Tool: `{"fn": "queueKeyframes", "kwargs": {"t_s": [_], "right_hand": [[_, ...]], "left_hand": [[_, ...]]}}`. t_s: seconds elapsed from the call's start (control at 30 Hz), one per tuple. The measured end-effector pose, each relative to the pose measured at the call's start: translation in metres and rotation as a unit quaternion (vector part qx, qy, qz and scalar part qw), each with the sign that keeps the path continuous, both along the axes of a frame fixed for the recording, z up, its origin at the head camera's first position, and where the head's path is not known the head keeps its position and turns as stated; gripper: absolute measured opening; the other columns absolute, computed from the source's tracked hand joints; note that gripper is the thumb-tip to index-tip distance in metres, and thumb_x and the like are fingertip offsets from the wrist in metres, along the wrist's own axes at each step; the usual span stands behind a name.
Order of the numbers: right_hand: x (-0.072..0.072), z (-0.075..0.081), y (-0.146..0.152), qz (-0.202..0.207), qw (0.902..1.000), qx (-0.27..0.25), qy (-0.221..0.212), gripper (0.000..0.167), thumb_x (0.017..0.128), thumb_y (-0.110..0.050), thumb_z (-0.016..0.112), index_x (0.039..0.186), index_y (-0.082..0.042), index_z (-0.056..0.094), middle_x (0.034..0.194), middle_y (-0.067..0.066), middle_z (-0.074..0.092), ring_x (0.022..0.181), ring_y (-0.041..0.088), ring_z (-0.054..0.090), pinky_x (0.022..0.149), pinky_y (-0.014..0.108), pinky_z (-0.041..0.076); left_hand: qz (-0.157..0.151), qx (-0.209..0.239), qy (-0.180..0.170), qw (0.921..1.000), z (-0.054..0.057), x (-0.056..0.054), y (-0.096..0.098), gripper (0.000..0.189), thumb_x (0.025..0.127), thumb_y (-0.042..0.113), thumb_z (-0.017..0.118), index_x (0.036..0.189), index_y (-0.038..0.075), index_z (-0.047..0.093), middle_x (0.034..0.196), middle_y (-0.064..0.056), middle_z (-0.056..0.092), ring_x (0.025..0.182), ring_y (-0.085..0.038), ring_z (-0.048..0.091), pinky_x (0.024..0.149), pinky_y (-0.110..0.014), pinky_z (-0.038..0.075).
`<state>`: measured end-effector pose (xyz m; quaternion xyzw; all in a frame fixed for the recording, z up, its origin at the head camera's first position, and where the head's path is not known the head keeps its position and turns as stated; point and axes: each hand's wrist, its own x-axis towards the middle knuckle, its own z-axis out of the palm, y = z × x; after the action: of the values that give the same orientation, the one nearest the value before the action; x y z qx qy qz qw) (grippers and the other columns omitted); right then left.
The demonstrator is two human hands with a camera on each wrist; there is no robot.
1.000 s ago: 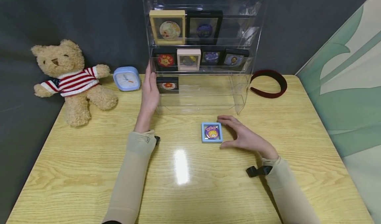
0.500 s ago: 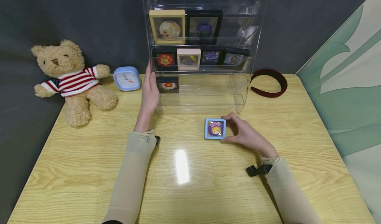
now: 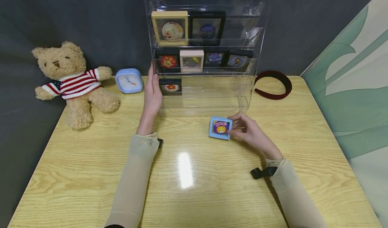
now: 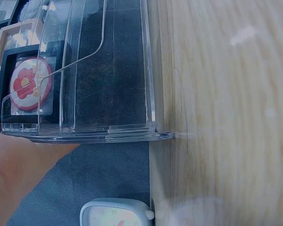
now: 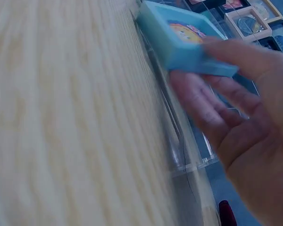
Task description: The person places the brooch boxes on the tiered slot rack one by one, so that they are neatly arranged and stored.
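Observation:
My right hand (image 3: 253, 133) pinches a small blue display frame (image 3: 211, 128), with the thumb on its front and the other fingers behind. The frame holds a round purple badge with a yellow bear on it. In the right wrist view the blue frame (image 5: 177, 52) is lifted off the tabletop and tilted. My left hand (image 3: 152, 95) rests along the left side of a clear tiered rack (image 3: 209, 74), its fingers fairly straight. The left wrist view has part of that hand (image 4: 19, 169) against the rack's side panel, its fingertips mostly out of sight.
Framed badges stand on the rack, among them a yellow frame (image 3: 154, 29), a white frame (image 3: 192, 69) and a black frame (image 3: 179, 90) with a red flower. A teddy bear (image 3: 75, 83) and blue clock (image 3: 129, 81) are at left, a dark red headband (image 3: 285, 83) at right.
The right hand has closed on the blue frame, raised it from the table and tilted it, shifting slightly right and toward the rack. The left hand stays in place.

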<state>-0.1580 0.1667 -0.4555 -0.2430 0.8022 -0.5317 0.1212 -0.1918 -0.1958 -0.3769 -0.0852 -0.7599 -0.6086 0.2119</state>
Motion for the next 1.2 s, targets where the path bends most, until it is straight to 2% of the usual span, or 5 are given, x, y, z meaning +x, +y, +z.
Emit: {"fn": "queueKeyframes", "kwargs": {"t_s": [0.2,0.43,0.5,0.8,1.2], "right_hand": [[-0.005,0.003,-0.003,-0.014,0.9967,-0.066,0.046,0.034,0.095,0.013,0.073,0.126,0.008,0.060,0.127,0.018,0.066,0.099,0.013,0.071,0.075,0.024,0.061],[-0.015,0.016,-0.014,-0.018,0.9915,-0.094,0.089,0.034,0.092,0.021,0.069,0.123,0.011,0.059,0.114,0.028,0.067,0.096,0.009,0.069,0.075,0.020,0.059],[-0.017,0.020,-0.018,-0.021,0.9901,-0.101,0.096,0.032,0.093,0.021,0.067,0.122,0.012,0.059,0.113,0.027,0.067,0.095,0.010,0.070,0.076,0.021,0.060],[-0.029,0.040,-0.030,-0.029,0.9873,-0.114,0.107,0.026,0.100,0.019,0.061,0.124,0.016,0.056,0.108,0.033,0.067,0.090,0.010,0.071,0.076,0.025,0.063],[-0.053,0.065,-0.057,-0.035,0.9809,-0.150,0.118,0.017,0.109,0.006,0.056,0.123,0.015,0.055,0.117,0.027,0.067,0.093,0.017,0.072,0.079,0.034,0.065]], "left_hand": [[0.003,-0.004,-0.009,0.9999,0.001,0.001,-0.001,0.053,0.118,0.008,0.024,0.168,-0.007,0.015,0.176,-0.022,0.016,0.163,-0.030,0.014,0.127,-0.024,0.016],[0.004,-0.004,-0.008,1.0000,-0.032,-0.025,-0.014,0.054,0.119,0.010,0.022,0.170,-0.001,0.012,0.178,-0.016,0.012,0.163,-0.027,0.011,0.127,-0.025,0.016],[0.005,-0.004,-0.001,1.0000,-0.034,-0.027,-0.015,0.054,0.119,0.011,0.023,0.171,0.000,0.013,0.178,-0.015,0.013,0.163,-0.025,0.012,0.127,-0.025,0.016],[0.008,-0.012,0.027,0.9995,-0.034,-0.027,-0.013,0.053,0.119,0.014,0.025,0.171,0.002,0.018,0.177,-0.013,0.019,0.161,-0.014,0.017,0.128,-0.026,0.017],[0.000,-0.002,0.019,0.9998,-0.035,-0.025,-0.011,0.054,0.119,0.012,0.025,0.171,0.003,0.016,0.177,-0.012,0.016,0.162,-0.019,0.015,0.128,-0.026,0.016]]}}
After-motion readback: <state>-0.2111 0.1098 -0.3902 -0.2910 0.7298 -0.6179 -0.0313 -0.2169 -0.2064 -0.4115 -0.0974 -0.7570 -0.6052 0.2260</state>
